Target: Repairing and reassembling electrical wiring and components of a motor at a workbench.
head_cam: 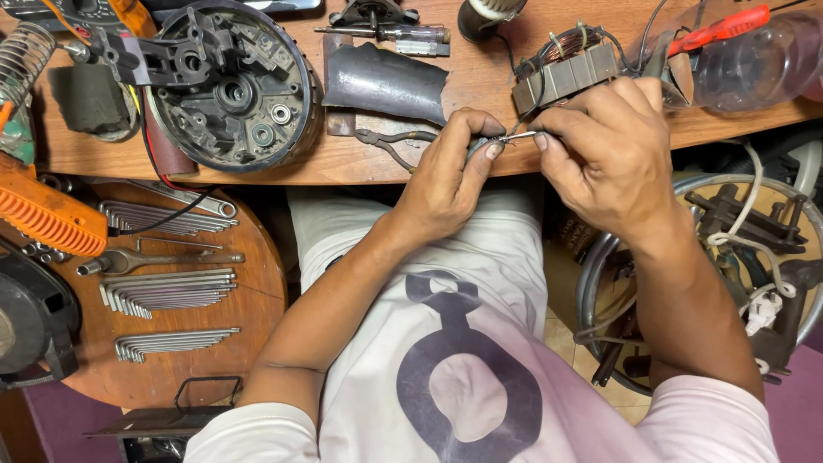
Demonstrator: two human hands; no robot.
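Both hands meet at the front edge of the wooden workbench (pixel 360 163). My left hand (pixel 450 176) pinches a thin wire (pixel 512 135) between thumb and forefinger. My right hand (pixel 604 146) pinches the same wire's other side, fingertips almost touching the left's. The wire leads up to a motor stator (pixel 566 70) with copper windings and a laminated steel core, lying on the bench just behind my right hand. Dark pliers (pixel 390 141) lie on the bench beside my left hand.
A round black motor housing (pixel 227 81) sits at the bench's left. A dark metal sheet (pixel 381 81) and screwdriver (pixel 403 34) lie behind. A clear plastic bottle (pixel 754 60) lies right. A round stool (pixel 171 291) holds several hex keys; an orange tool (pixel 47 214) is left.
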